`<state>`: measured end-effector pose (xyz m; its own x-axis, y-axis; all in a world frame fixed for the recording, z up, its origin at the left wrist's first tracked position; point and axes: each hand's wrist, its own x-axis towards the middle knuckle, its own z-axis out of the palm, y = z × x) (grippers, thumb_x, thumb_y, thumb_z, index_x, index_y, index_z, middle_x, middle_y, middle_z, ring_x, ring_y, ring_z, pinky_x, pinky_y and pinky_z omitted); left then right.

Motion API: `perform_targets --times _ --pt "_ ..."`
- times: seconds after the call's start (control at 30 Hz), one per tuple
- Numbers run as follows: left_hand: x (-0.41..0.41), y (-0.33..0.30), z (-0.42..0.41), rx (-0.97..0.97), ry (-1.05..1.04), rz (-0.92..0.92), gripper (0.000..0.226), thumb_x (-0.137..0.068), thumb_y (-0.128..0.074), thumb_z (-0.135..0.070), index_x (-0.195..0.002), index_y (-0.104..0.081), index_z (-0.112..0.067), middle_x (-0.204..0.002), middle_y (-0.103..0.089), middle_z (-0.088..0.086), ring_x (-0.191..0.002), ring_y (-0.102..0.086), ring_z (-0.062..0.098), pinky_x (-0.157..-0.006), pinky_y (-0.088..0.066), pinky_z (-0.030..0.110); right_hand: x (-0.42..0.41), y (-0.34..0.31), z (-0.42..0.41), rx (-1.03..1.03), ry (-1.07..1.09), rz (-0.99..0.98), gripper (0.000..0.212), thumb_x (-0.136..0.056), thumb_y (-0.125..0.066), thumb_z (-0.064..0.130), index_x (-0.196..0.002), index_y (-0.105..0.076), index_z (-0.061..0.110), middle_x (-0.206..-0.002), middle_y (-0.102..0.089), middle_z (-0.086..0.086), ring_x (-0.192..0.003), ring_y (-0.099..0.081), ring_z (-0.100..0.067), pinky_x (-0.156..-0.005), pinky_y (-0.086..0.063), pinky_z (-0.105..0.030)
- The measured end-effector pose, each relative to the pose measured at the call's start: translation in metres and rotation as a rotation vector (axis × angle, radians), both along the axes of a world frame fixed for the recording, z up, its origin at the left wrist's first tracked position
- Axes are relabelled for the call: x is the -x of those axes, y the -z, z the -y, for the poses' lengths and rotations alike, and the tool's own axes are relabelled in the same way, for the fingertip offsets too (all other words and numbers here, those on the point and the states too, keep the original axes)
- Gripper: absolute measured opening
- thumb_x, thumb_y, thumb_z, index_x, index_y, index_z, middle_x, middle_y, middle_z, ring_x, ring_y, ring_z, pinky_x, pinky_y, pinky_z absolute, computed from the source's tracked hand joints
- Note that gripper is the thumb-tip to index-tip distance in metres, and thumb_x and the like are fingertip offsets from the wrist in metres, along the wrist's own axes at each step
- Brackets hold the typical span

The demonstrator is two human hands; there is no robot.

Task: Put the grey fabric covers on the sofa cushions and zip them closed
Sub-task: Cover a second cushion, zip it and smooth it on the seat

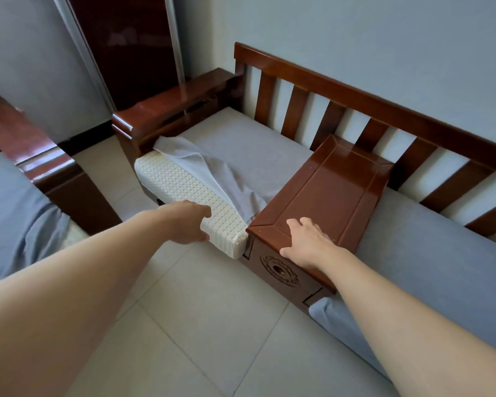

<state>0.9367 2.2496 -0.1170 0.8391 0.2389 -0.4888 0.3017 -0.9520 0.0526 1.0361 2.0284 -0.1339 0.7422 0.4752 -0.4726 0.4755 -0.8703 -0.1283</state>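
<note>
Head view, items as I log them:

1. Sofa frame (321,70): dark red-brown wood, slatted back, against pale wall.
2. Wooden console box (327,184): sits in the seat btwn two cushions, glossy top, carved round ornament on front face.
3. White cushion (181,184): left seat, textured foam, front edge bare and overhanging the frame.
4. Grey cover (235,156): on same cushion, only partly on; covers rear portion, loose flap bunched diagonally across the top. Zip not visible to me.
5. Right cushion (430,245): fully in grey fabric, right of box.
6. Left hand (188,222): fingers curled round near-right corner of white cushion, thumb on top, gripping it.
7. Right hand (307,242): fingers spread, flat on box's front top edge, holding nothing.
8. Second sofa (26,156): far left, w/ grey-covered cushion.
9. Floor (206,325): pale tiles.
</note>
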Motion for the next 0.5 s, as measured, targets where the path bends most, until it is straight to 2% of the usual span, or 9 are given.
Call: perform_targets --times 0.3,0.5 --pt "0.004 0.004 -0.095 0.048 0.02 0.012 0.058 -0.091 -0.055 -0.04 -0.142 -0.033 -0.022 -0.139 -0.046 0.001 -0.125 -0.044 0.022 -0.099 -0.042 0.038 0.008 0.003 -0.094 0.019 0.054 -0.024 0.065 -0.092 -0.054 0.036 -0.145 -0.023 0.016 -0.149 -0.021 -0.012 -0.135 -0.028 -0.031 -0.107 -0.031 -0.042" --pt "0.009 0.013 -0.197 0.023 0.079 -0.005 0.058 -0.09 -0.057 -0.039 -0.141 -0.035 -0.023 -0.138 -0.048 0.001 -0.123 -0.046 0.022 -0.097 -0.044 0.038 0.025 0.025 -0.192 -0.005 0.107 -0.047 0.061 -0.089 -0.057 0.037 -0.139 -0.031 0.015 -0.14 -0.03 -0.011 -0.129 -0.037 -0.032 -0.103 -0.037 -0.042"
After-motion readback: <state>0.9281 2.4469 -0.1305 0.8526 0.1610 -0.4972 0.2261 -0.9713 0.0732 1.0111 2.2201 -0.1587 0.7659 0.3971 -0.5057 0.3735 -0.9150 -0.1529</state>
